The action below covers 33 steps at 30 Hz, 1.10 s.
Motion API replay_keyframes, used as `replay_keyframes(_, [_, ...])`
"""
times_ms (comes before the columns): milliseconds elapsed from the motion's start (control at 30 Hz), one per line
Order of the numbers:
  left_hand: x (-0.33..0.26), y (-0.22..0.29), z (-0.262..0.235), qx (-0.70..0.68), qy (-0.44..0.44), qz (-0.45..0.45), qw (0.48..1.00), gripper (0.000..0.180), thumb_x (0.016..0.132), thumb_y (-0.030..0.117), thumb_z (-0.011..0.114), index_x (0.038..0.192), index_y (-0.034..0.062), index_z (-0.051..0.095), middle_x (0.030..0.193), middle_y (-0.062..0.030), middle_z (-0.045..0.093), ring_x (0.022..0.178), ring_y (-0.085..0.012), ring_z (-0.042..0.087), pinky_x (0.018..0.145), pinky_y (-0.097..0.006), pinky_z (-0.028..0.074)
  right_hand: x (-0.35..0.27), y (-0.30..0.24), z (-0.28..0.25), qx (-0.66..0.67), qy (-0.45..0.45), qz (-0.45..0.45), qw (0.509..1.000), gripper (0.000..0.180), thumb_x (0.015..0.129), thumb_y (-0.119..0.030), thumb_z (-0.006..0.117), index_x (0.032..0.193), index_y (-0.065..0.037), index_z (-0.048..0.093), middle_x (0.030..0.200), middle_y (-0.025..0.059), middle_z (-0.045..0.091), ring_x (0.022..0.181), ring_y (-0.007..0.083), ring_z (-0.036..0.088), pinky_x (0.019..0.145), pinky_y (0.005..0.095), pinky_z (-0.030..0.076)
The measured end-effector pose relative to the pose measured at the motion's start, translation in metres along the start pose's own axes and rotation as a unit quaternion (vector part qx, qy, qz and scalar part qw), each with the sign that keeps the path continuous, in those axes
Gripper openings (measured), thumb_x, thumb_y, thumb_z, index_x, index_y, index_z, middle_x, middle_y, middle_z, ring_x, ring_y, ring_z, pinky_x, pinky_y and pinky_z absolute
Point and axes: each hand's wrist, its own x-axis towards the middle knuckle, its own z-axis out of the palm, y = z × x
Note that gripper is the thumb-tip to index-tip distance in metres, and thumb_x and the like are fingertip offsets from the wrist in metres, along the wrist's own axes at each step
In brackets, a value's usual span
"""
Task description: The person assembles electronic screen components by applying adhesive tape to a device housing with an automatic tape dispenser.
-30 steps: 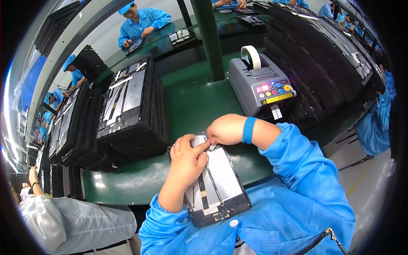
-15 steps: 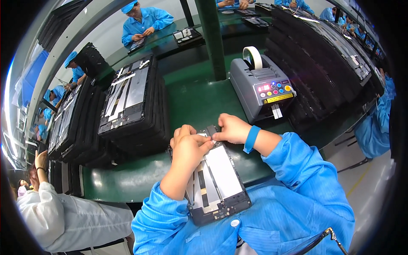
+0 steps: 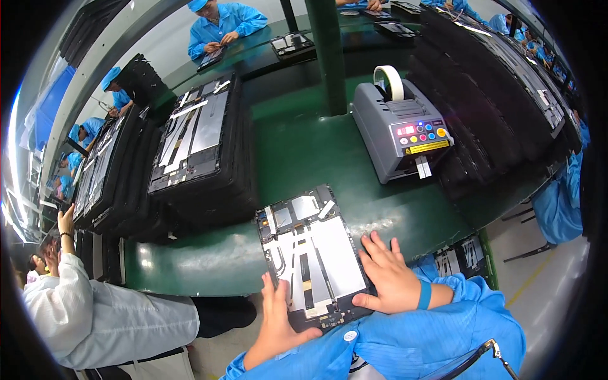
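Note:
An opened tablet [image 3: 339,250], its pale battery panels and dark frame showing, lies at the front edge of the green table. Short white tape strips, a right one [image 3: 327,209] and a left one [image 3: 270,220], cross its far end. My left hand [image 3: 278,323] rests along the near left edge with fingers stretched and thumb apart. Against the near right corner my right hand [image 3: 396,278] is spread, its thumb touching the frame and its other fingers over the tabletop. A blue band [image 3: 424,295] circles the right wrist.
A grey tape dispenser [image 3: 399,136] with a white roll stands beyond, a strip sticking out. Tablet stacks rise at the left [image 3: 202,136] and right [image 3: 481,120]. A green post [image 3: 327,57] stands mid-table. Someone in a white coat [image 3: 114,316] is at my left; others work farther off.
Both hands have left the tablet's far end and come back to its near sides, their fingers now spread. The tape strip at its far right is now uncovered.

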Motion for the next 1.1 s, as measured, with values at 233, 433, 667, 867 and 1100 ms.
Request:
replay_keyframes(233, [0.031,0.037,-0.036,-0.135,0.006,0.168,0.976,0.123,0.055,0.035,0.090,0.146,0.0047,0.013,0.143,-0.0414,-0.011,0.137,-0.0520,0.004,0.106,-0.051,0.024,-0.014,-0.004,-0.005,0.454,0.132,-0.059,0.879,0.082,0.090,-0.025,0.057,0.143,0.011,0.005,0.146,0.0232,0.025,0.137,0.0301,0.024,0.110,0.0346,0.017])
replay_keyframes(433, [0.077,0.068,-0.131,-0.031,0.104,0.249,0.962,0.113,0.055,0.042,0.087,0.142,-0.0025,0.029,0.146,-0.0369,0.012,0.138,-0.0412,0.017,0.108,-0.049,0.026,0.050,-0.054,-0.071,0.488,0.254,-0.165,0.819,0.077,0.090,-0.020,0.054,0.142,0.013,0.008,0.144,0.0218,0.028,0.135,0.0265,0.027,0.110,0.0333,0.019])
replay_keyframes(667, [0.131,0.004,-0.214,-0.106,0.279,0.154,0.942,0.074,0.081,0.027,0.071,0.136,-0.0073,0.036,0.137,-0.0138,0.045,0.122,-0.0182,0.046,0.102,-0.029,0.034,0.246,-0.091,-0.086,0.401,0.302,-0.162,0.850,0.078,0.087,-0.032,0.058,0.134,0.018,0.021,0.136,0.0336,0.032,0.126,0.0438,0.034,0.107,0.0416,0.027])
replay_keyframes(867, [0.151,-0.054,-0.203,0.132,0.357,0.077,0.922,0.043,0.094,0.019,0.053,0.130,-0.0026,0.045,0.132,-0.0172,0.049,0.122,-0.0272,0.047,0.104,-0.034,0.033,0.284,-0.088,-0.078,0.303,0.303,-0.070,0.901,0.080,0.089,-0.041,0.054,0.135,0.016,0.022,0.141,0.0379,0.021,0.128,0.0446,0.033,0.108,0.0408,0.028])
replay_keyframes(1100, [0.148,0.015,-0.111,0.212,0.496,0.258,0.801,0.027,0.080,0.004,0.057,0.105,-0.0034,0.052,0.112,-0.0208,0.052,0.112,-0.0415,0.050,0.096,-0.049,0.039,0.111,-0.056,-0.080,0.308,0.190,-0.215,0.907,0.062,0.085,-0.026,0.062,0.135,0.001,0.038,0.142,0.0281,0.030,0.135,0.0399,0.027,0.109,0.0418,0.028])
